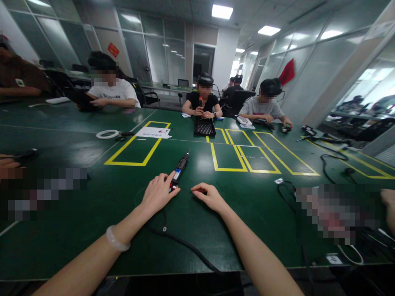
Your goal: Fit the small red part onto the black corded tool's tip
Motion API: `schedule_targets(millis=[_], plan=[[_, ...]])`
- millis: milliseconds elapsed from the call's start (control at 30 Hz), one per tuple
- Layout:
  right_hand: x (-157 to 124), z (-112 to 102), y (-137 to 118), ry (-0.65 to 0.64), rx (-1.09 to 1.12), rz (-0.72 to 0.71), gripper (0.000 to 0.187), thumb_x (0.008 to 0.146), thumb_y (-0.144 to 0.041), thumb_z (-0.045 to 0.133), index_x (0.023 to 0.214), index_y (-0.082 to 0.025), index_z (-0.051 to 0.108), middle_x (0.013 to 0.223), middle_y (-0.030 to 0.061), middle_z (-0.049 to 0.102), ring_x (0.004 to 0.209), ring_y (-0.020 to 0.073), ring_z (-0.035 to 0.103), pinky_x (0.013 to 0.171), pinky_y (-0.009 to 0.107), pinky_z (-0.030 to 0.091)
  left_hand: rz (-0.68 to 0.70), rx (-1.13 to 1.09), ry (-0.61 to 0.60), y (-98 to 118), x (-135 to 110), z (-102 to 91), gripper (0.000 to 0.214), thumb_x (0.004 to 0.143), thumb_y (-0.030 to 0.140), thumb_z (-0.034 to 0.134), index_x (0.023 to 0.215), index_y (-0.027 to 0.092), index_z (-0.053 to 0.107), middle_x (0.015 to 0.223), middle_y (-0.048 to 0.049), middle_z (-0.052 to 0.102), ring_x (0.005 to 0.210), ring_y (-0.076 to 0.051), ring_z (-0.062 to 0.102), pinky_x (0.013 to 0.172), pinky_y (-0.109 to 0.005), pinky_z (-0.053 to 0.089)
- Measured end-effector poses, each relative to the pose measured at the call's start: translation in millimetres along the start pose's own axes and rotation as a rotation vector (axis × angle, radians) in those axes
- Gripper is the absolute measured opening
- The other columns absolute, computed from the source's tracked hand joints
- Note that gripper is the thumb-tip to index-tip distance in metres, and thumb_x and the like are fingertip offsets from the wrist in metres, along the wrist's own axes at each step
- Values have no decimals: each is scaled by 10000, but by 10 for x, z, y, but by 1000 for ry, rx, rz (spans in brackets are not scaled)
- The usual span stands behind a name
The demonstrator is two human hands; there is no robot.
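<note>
A black electric screwdriver (180, 167) with a blue band and red mark lies on the green table (92, 230), tip pointing away from me. Its black cable (185, 244) runs back under my arms to the table's near edge. My left hand (159, 192) rests on the screwdriver's rear end, fingers lying loosely over it and spread. My right hand (208, 195) lies on the table just right of the tool, touching nothing, its fingers curled under. A pale bangle (116, 240) sits on my left wrist.
Yellow tape rectangles (137, 150) mark the table ahead. A black tray (204, 127), a white paper (153, 132) and a white tape roll (107, 134) lie further off. Cables (325, 162) trail at right. Three people sit across the table; other hands show at both sides.
</note>
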State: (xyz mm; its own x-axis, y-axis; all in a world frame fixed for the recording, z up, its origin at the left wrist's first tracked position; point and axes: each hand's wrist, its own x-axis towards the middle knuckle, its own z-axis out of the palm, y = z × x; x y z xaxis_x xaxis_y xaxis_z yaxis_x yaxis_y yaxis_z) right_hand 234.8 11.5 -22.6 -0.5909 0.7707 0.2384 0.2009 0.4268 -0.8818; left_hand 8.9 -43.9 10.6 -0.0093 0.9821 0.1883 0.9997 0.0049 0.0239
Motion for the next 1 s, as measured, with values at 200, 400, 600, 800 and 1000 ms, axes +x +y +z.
schedule_targets(millis=[200, 400, 600, 800, 1000], plan=[[-10, -7, -20, -3, -3, 12, 183, 874, -291, 595, 988, -199, 706, 941, 37, 705, 839, 164, 645, 784, 287, 494, -165, 35, -25, -593, 47, -22, 708, 887, 598, 338, 1470, 197, 338, 1235, -175, 493, 1049, -325, 518, 848, -412, 423], [-16, -3, -19, -10, -14, 14, 187, 882, -289, 586, 989, -192, 706, 944, 40, 705, 842, 163, 643, 781, 284, 488, -305, 61, -56, -1197, 70, -43, 727, 890, 639, 286, 1467, 198, 321, 1226, -196, 485, 1031, -346, 526, 820, -418, 428], [-18, -2, -18, -14, -30, 11, 183, 883, -279, 585, 985, -192, 709, 939, 38, 705, 833, 159, 639, 764, 273, 482, -423, 162, -58, -1510, 46, -92, 683, 923, 638, 268, 1448, 200, 278, 1231, -149, 482, 1007, -265, 520, 827, -361, 431], [-14, -4, -38, -21, -43, 14, 184, 886, -260, 578, 988, -177, 708, 948, 42, 703, 835, 154, 633, 756, 261, 471, -314, 261, 89, -1451, -23, -88, 523, 952, 531, 279, 1248, 149, 480, 1205, -137, 465, 1023, -259, 495, 763, -315, 463], [-17, -11, -78, -22, -56, 26, 182, 887, -245, 579, 987, -170, 711, 944, 44, 706, 822, 151, 626, 740, 256, 462, -270, 294, 46, -1280, -13, -157, 472, 927, 448, 346, 1220, 110, 499, 1176, -179, 479, 1002, -297, 516, 664, -352, 506]])
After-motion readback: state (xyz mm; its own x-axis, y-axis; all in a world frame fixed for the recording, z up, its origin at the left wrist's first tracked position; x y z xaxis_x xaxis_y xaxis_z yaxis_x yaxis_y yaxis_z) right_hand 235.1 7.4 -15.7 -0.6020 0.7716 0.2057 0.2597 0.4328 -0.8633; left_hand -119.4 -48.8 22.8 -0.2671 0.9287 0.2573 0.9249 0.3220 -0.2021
